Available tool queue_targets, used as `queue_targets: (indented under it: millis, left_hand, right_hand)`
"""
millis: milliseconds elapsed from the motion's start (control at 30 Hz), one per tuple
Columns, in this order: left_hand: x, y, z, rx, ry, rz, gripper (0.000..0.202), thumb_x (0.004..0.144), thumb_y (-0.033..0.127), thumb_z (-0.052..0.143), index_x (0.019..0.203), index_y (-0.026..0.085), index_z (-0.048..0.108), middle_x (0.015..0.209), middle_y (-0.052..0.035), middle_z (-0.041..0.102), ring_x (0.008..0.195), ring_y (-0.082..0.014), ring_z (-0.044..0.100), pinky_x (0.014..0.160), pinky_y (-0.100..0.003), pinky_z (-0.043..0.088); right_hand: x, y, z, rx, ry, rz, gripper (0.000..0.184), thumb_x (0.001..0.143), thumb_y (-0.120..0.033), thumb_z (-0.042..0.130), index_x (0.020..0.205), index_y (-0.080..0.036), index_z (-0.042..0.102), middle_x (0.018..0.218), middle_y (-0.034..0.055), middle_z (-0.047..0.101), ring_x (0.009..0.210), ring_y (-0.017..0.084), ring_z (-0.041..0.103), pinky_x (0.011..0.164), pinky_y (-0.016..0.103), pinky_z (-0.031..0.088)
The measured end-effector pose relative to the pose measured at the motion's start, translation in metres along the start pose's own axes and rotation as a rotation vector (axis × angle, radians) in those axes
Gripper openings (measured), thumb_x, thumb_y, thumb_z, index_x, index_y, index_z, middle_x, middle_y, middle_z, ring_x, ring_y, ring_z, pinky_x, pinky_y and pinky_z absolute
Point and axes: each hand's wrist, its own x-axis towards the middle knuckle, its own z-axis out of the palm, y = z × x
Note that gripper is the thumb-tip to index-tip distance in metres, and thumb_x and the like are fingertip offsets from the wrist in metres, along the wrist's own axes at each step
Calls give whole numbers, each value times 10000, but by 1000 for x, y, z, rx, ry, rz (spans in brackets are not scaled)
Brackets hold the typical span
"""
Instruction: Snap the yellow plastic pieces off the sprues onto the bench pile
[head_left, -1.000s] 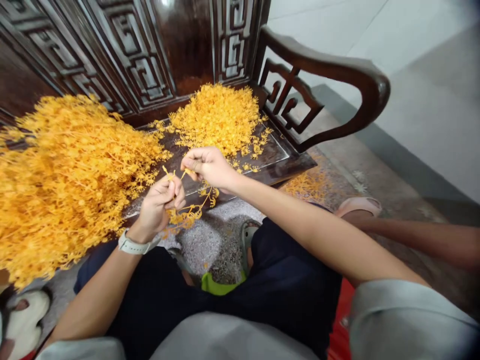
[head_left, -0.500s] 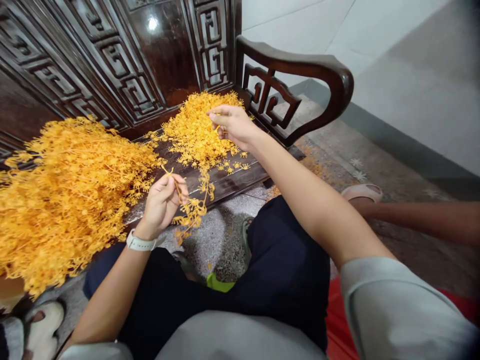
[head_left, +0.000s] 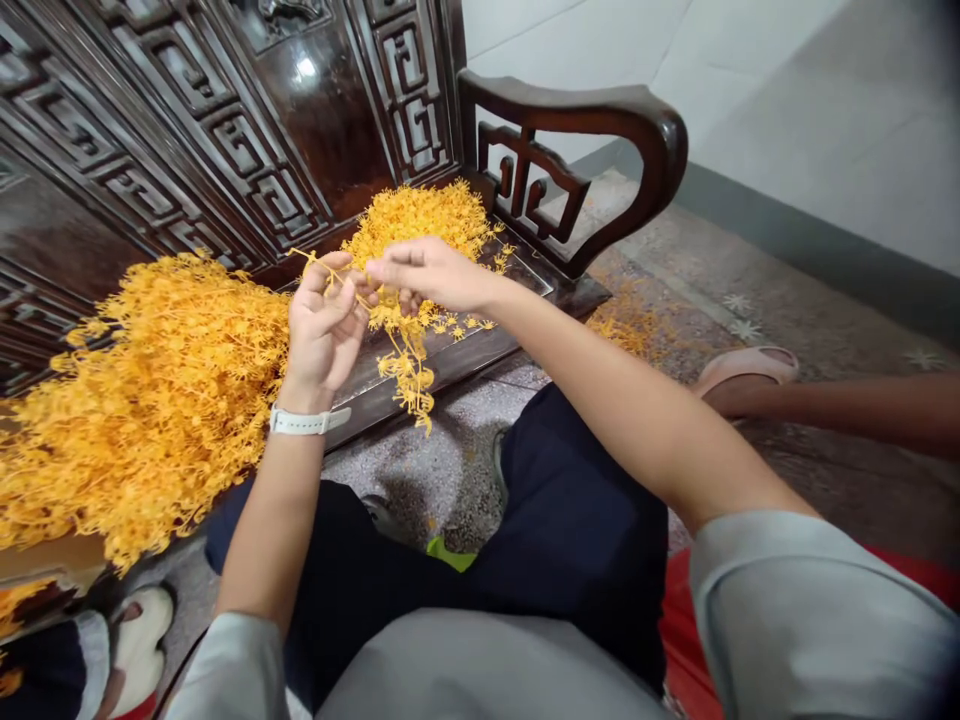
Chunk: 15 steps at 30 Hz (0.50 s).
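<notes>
My left hand (head_left: 324, 325), with a white watch band at the wrist, pinches the stem of a yellow plastic flower sprig (head_left: 411, 375). The sprig's thin end sticks up past my fingertips, and its curly florets dangle over the bench's front edge. Against the left fingers is my right hand (head_left: 439, 275), its fingers bent and closed at the sprig's upper part; what lies between them is hidden. Behind the right hand, a smaller heap of loose yellow florets (head_left: 427, 212) rests on the dark wooden bench (head_left: 480, 358). A big pile of yellow sprigs (head_left: 172, 390) fills the left side.
A carved bench back (head_left: 322, 130) rises behind, and a curved armrest (head_left: 577, 105) bounds the right end. Yellow bits (head_left: 630, 320) litter the floor. Another person's foot in a pale shoe (head_left: 750, 370) is at right; another shoe (head_left: 142, 640) shows lower left.
My left hand has lifted the sprig up and away from me. My right hand has come left and down from the smaller heap to meet it. The view has shifted slightly.
</notes>
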Motion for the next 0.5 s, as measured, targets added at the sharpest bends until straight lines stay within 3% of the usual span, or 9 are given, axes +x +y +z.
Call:
queue_targets:
  millis: [133, 267, 333, 433, 500]
  left_hand:
    - [0, -8, -7, 18, 86, 13, 255, 865, 163, 885, 1057, 234, 733, 921, 5, 721, 734, -81, 675, 672, -157, 559]
    - [-5, -7, -4, -55, 31, -117, 141, 897, 95, 809, 949, 195, 725, 755, 29, 627, 572, -46, 551, 482, -119, 425]
    - [-9, 0, -2, -93, -1, -152, 184, 876, 16, 757, 899, 192, 711, 675, 50, 564, 487, -33, 461, 413, -112, 353]
    - [-16, 16, -6, -106, -49, -158, 200, 859, 4, 746, 866, 199, 705, 618, 62, 525, 418, -28, 370, 343, -120, 280]
    - [-17, 23, -11, -84, -51, -118, 155, 890, 78, 790, 883, 209, 708, 648, 53, 576, 439, -29, 432, 361, -110, 331]
  right_hand:
    - [-7, 1, 16, 4, 29, -94, 360, 905, -435, 889, 907, -197, 619, 754, -22, 620, 656, 99, 534, 600, 236, 486]
    - [-4, 8, 19, 1, 148, -93, 260, 946, -303, 818, 888, -213, 582, 750, -17, 585, 680, 120, 513, 610, 257, 492]
    - [0, 11, 6, -5, 328, -65, 213, 986, -264, 752, 889, -220, 568, 759, -8, 576, 696, 130, 529, 616, 261, 507]
    - [4, 16, -31, -18, 698, -25, 200, 1043, -225, 666, 887, -222, 541, 767, -3, 567, 698, 121, 539, 623, 244, 528]
    - [2, 18, -52, -36, 722, 26, 203, 1021, -192, 696, 873, -212, 559, 773, 5, 592, 678, 116, 544, 624, 250, 548]
